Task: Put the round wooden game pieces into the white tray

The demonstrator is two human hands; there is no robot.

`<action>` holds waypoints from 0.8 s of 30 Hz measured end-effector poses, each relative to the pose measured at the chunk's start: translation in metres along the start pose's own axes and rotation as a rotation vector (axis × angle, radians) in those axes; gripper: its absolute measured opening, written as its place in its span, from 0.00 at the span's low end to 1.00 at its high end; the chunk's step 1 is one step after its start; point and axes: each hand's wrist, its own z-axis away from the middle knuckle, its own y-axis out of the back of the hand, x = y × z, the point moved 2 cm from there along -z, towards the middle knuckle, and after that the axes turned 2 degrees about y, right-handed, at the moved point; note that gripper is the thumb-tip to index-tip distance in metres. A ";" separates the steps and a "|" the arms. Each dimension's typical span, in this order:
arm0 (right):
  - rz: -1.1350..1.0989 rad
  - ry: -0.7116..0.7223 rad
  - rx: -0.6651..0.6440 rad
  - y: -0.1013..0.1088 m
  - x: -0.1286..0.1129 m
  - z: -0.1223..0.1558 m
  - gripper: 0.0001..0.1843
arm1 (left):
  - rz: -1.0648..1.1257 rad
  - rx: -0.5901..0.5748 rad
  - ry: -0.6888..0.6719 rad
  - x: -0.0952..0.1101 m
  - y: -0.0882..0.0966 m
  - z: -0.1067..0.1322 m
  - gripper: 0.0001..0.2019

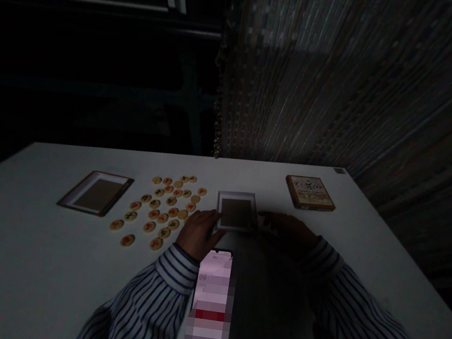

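- White-rimmed cardboard tray with brown floor (236, 211) sits mid-frame on white table (29, 254)
- left hand (198, 233) pinches its left edge; right hand (290, 232) at right edge, grip too dark to tell
- round tan wooden discs (164, 206) scattered just left

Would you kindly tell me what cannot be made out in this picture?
Head view:
Marks on the round tan wooden discs: too small and dim to read.
Print on the flat orange box lid: too small.
Screen of the black phone: blurred over.
Grip of left hand and right hand on the small white-rimmed brown tray: lost in shadow.
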 end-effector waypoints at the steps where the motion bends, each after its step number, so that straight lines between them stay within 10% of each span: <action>1: -0.022 -0.016 0.015 -0.003 -0.001 0.001 0.26 | 0.004 0.007 -0.005 0.000 0.000 0.000 0.17; 24: -0.080 -0.117 0.191 -0.039 -0.001 -0.003 0.25 | -0.064 -0.034 0.055 -0.005 -0.004 0.005 0.14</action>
